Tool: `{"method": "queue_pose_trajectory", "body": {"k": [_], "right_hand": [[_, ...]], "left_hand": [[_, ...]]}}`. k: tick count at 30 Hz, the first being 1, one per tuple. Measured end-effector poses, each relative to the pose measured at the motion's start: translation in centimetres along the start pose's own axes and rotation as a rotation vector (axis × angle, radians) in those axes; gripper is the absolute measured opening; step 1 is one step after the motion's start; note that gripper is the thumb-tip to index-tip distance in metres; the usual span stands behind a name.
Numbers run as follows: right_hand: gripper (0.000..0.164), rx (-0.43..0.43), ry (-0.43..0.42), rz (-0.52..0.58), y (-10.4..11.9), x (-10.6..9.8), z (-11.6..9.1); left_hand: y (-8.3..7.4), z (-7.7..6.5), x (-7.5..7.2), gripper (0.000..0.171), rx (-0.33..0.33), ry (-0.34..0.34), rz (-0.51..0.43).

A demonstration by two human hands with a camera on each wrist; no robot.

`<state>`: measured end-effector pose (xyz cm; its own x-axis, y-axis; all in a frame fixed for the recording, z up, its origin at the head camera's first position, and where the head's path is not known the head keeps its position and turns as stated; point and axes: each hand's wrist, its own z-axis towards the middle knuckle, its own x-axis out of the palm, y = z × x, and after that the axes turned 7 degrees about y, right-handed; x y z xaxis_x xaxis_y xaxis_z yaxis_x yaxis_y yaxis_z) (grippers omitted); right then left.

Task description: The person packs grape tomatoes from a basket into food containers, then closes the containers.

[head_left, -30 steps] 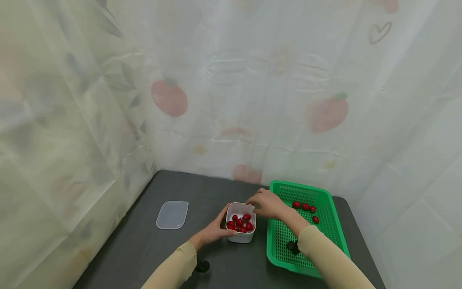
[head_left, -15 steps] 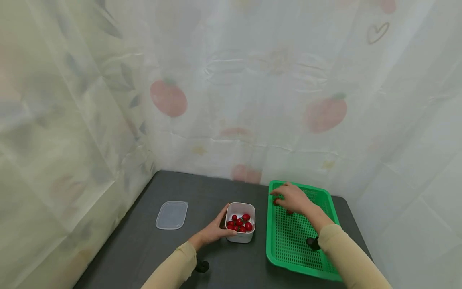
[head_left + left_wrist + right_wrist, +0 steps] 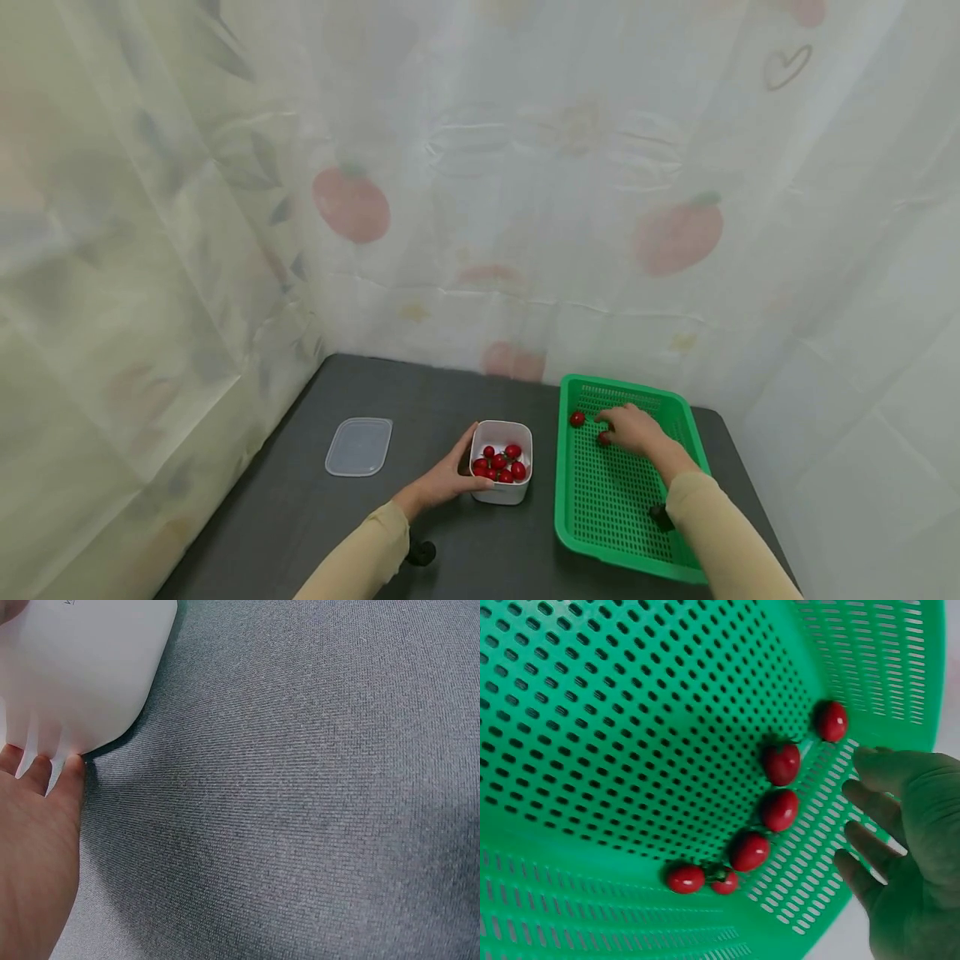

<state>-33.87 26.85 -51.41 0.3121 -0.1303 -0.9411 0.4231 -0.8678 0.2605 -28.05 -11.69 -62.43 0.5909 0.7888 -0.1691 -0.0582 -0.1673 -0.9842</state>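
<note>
Six tomatoes (image 3: 780, 810) in basket (image 3: 667, 750) near right hand (image 3: 637, 429); left hand (image 3: 446, 479) grips tub (image 3: 501, 494)

Tomatoes (image 3: 780, 810) in green basket (image 3: 637, 904)

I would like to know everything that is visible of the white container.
The white container is squarish with rounded corners and looks like plastic. It stands upright, uncovered, on the dark table, apart from the green basket. Small red tomatoes lie inside. The left hand grips it; a dark marking on its wall is too cropped to read.
</note>
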Motion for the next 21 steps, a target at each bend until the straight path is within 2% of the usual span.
{"method": "queue_pose_trajectory", "body": {"k": [8,13,21], "right_hand": [[0.039,0.083,0.096,0.059,-1.3,2.3,0.7],[0.047,0.11,0.119,0.071,-1.7,3.4,1.1],[0.05,0.15,0.136,0.073,-1.6,4.0,1.0]], "left_hand": [[-0.1,-0.1,0.0,0.108,-0.001,0.0,0.002],[-0.2,-0.1,0.2,0.107,0.001,-0.001,-0.014],[-0.2,-0.2,0.2,0.108,-0.012,-0.017,0.001]]}}
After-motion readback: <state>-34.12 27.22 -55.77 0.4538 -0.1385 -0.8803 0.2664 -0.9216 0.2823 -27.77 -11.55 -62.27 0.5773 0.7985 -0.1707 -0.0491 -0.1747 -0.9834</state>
